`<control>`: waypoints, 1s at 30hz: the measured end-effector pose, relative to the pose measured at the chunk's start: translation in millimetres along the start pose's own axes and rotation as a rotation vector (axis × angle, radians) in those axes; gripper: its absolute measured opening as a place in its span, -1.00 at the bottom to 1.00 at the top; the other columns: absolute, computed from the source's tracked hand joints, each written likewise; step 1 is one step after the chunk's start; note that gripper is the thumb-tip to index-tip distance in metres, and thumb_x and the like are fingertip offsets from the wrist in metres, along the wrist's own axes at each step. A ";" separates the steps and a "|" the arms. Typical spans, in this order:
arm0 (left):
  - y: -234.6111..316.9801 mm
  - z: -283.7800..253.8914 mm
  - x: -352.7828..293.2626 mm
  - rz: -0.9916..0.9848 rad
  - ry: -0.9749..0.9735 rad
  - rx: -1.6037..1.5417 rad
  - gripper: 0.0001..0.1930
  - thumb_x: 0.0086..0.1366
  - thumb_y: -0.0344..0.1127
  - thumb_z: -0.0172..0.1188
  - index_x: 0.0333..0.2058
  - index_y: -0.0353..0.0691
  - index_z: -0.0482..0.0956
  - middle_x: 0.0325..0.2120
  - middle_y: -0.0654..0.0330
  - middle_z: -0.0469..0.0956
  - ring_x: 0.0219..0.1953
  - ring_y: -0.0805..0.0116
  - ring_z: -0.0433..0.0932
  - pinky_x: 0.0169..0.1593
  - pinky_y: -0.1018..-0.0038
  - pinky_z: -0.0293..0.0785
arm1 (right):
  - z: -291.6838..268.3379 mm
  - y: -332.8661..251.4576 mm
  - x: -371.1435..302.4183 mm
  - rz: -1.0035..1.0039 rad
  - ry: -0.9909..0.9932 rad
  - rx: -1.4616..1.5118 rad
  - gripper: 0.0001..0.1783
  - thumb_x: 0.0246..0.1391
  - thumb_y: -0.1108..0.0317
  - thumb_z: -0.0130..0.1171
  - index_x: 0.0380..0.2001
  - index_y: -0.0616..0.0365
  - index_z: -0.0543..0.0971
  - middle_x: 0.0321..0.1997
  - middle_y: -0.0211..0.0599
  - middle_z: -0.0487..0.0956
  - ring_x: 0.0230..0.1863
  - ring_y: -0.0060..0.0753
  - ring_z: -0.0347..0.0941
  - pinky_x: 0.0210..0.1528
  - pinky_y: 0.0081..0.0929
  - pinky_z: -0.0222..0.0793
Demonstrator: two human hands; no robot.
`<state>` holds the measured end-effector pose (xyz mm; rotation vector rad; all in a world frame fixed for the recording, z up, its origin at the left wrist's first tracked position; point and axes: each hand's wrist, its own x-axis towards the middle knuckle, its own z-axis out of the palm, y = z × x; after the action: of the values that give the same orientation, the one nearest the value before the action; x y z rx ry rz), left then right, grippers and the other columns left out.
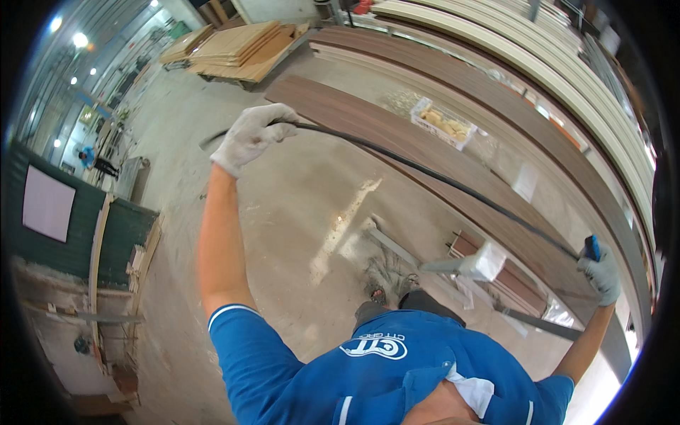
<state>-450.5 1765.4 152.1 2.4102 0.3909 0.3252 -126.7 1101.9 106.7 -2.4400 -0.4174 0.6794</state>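
My left hand [255, 136], in a white work glove, is raised at the upper left with its fingers closed round a long black hose [425, 168]. The hose runs across in front of me down to the right, above a brown plank [368, 117]. At the far right, my right hand [601, 278] in a grey glove is closed on a small blue-topped tool [592, 247]. What kind of tool it is, I cannot make out. The hose reaches this hand, but how it joins the tool is hidden.
Long brown boards [453, 71] and pale profiles [510, 39] are stacked on the right. A white crate [443, 124] with yellowish pieces sits among them. Ahead lies a pallet of wooden panels [234, 49]. A plastic-wrapped beam end [484, 261] stands near my feet. Far left, another person [88, 157] is visible.
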 end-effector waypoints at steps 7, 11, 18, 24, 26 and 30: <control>-26.0 15.1 35.1 0.214 0.028 0.128 -0.80 0.36 -0.33 0.29 -0.18 -0.37 0.66 -0.44 0.19 0.59 -0.47 0.45 0.49 -0.36 0.46 0.43 | 89.1 -146.2 90.6 -0.742 0.308 -0.057 -0.79 0.01 0.50 0.42 -0.26 0.30 0.66 -0.46 -0.35 0.61 -0.39 -0.57 0.52 -0.27 -0.52 0.45; -23.0 21.0 63.8 0.237 -0.070 0.070 -0.82 0.36 -0.35 0.26 -0.17 -0.34 0.66 -0.47 0.16 0.58 -0.51 0.41 0.47 -0.42 0.43 0.41 | 160.0 -287.0 121.4 -1.179 0.201 0.003 -0.77 0.05 0.40 0.44 -0.22 0.22 0.68 -0.34 -0.12 0.69 -0.35 -0.22 0.67 -0.20 -0.36 0.56; -71.0 -8.7 117.3 0.349 -0.142 0.014 -0.79 0.31 -0.36 0.30 -0.14 -0.32 0.67 -0.47 0.13 0.59 -0.44 0.39 0.53 -0.35 0.41 0.46 | 282.2 -458.2 184.3 -1.190 -0.062 -0.006 -0.66 0.01 0.40 0.45 -0.11 0.15 0.67 -0.26 -0.05 0.69 -0.28 -0.02 0.62 -0.14 -0.33 0.53; -209.9 -85.8 172.1 0.110 -0.126 -0.100 -0.79 0.30 -0.33 0.37 -0.15 -0.32 0.70 -0.38 0.19 0.67 -0.34 0.41 0.58 -0.22 0.42 0.51 | 341.3 -512.2 265.5 -0.985 -0.108 0.055 -0.82 0.13 0.30 0.33 -0.22 0.10 0.67 -0.42 -0.03 0.64 -0.37 0.04 0.60 -0.22 -0.19 0.47; -261.1 -101.3 193.1 0.021 -0.124 -0.142 -0.78 0.30 -0.33 0.39 -0.15 -0.31 0.71 -0.34 0.21 0.69 -0.29 0.42 0.60 -0.18 0.43 0.51 | 360.3 -528.1 289.9 -0.868 -0.143 0.034 -0.82 0.14 0.28 0.33 -0.22 0.11 0.68 -0.43 -0.05 0.64 -0.38 0.04 0.58 -0.22 -0.20 0.46; -337.7 -92.3 225.4 -0.077 -0.114 -0.215 -0.78 0.29 -0.36 0.40 -0.13 -0.32 0.71 -0.26 0.19 0.73 -0.18 0.41 0.63 -0.07 0.47 0.53 | 393.0 -542.8 319.7 -0.758 -0.110 -0.076 -0.79 0.15 0.25 0.35 -0.20 0.08 0.70 -0.40 -0.10 0.67 -0.35 0.05 0.59 -0.20 -0.17 0.46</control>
<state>-337.9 2147.4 30.5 2.1860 0.3766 0.1847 -156.6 1840.0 31.1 -2.0672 -1.3341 0.4571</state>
